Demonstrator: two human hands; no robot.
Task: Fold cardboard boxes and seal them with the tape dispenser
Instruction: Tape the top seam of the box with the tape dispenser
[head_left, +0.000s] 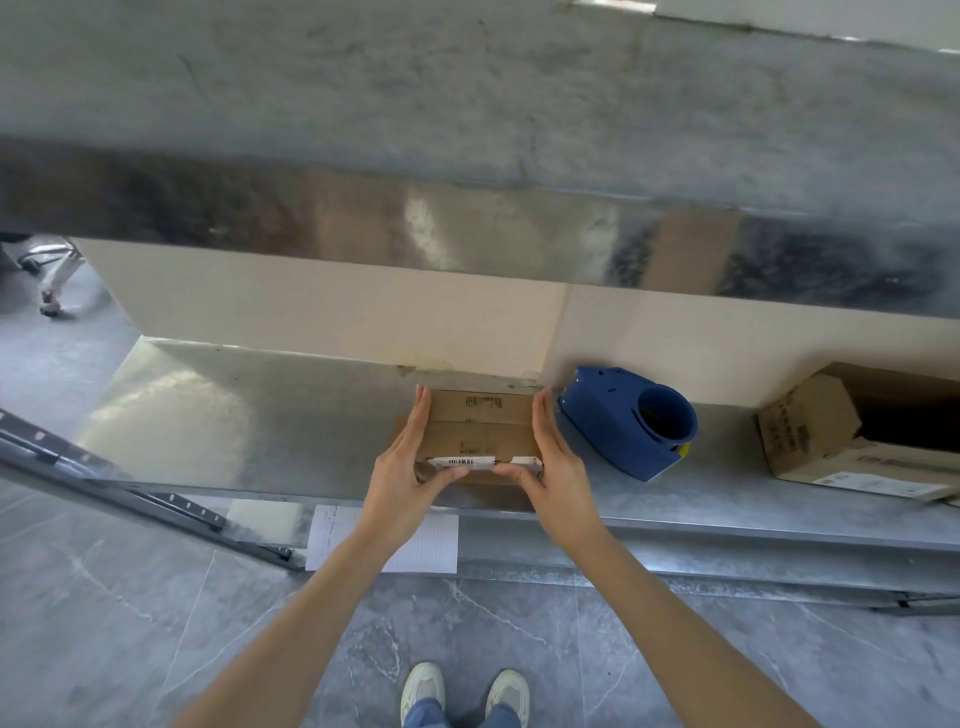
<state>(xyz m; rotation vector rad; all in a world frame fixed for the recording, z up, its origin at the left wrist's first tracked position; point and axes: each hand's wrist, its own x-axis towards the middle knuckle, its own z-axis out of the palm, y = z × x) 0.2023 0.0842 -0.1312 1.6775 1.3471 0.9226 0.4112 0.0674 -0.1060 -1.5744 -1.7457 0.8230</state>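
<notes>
A small brown cardboard box (480, 431) sits on the metal shelf (260, 415), pushed back against the beige wall. Its top flaps are down and a white barcode label runs along its near edge. My left hand (410, 462) lies along the box's left side with straight fingers, thumb pressing the near edge. My right hand (553, 457) mirrors it on the right side, thumb on the label. The blue tape dispenser (623, 423) lies on the shelf just right of the box, untouched.
An opened, larger cardboard box (852, 441) stands at the shelf's far right. A sheet of paper (384, 540) hangs below the shelf edge. Dark metal rails (130, 488) slant at the left. A metal ledge runs overhead. My shoes show on the grey floor.
</notes>
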